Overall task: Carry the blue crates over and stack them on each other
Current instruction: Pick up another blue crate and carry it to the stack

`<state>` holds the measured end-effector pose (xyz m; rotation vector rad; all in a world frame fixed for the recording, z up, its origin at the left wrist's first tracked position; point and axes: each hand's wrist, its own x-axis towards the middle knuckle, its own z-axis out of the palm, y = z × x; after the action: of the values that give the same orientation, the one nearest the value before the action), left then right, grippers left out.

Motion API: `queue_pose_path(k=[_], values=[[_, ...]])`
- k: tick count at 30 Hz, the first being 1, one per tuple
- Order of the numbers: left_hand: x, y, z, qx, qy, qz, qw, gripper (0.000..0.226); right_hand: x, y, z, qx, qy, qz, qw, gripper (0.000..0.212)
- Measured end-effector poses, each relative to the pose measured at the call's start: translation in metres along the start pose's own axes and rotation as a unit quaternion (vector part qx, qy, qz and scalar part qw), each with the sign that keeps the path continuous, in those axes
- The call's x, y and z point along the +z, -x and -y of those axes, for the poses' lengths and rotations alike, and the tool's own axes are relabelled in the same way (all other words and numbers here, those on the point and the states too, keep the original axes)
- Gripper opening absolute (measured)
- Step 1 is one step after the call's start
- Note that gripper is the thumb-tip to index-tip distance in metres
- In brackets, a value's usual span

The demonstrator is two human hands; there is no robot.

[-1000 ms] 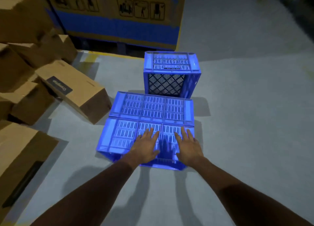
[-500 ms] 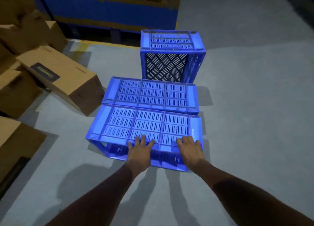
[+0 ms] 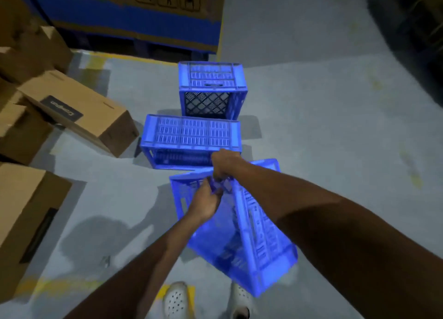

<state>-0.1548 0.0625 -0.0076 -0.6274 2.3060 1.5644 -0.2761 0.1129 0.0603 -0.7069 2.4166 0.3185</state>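
Both hands curl their grip round one rim of the tilted blue crate [image 3: 261, 234], left hand [image 3: 206, 203] just beside right hand [image 3: 224, 164], so spreading them wider should steady it.

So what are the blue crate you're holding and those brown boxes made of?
The held crate looks like moulded plastic: smooth, slightly glossy blue, with slotted walls. The brown boxes are probably cardboard: matte, with folded edges and creases.

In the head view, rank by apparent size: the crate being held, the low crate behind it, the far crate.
Held crate
Low crate
Far crate
Nearness to the camera inflates the held one; true sizes may match.
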Motion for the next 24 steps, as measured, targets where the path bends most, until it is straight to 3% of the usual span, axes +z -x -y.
queue_pose_path(k=[3,6,8,11,16,21,24], values=[[-0.009,0.051,-0.061,-0.073,0.215,0.098,0.969,0.016,-0.041,0.046,-0.007,0.043,-0.014,0.075,0.996,0.021],[-0.019,0.096,-0.108,-0.065,0.241,0.141,0.958,0.02,-0.075,0.103,-0.016,0.085,-0.02,0.146,0.985,0.029],[-0.027,0.12,-0.137,-0.035,0.217,0.156,0.963,0.03,-0.097,0.142,-0.024,0.115,-0.057,0.143,0.981,0.031],[-0.039,0.138,-0.176,0.027,0.142,0.16,0.977,0.037,-0.129,0.195,-0.037,0.138,-0.133,0.101,0.976,0.034],[-0.054,0.148,-0.248,0.099,-0.09,0.09,0.987,0.076,-0.155,0.24,-0.059,0.172,-0.266,0.049,0.947,0.023],[-0.061,0.167,-0.315,0.205,-0.281,-0.002,0.938,0.059,-0.175,0.274,-0.077,0.198,-0.431,-0.001,0.88,0.016],[-0.073,0.165,-0.349,0.28,-0.324,-0.004,0.904,0.074,-0.189,0.293,-0.09,0.219,-0.518,-0.037,0.826,0.019]])
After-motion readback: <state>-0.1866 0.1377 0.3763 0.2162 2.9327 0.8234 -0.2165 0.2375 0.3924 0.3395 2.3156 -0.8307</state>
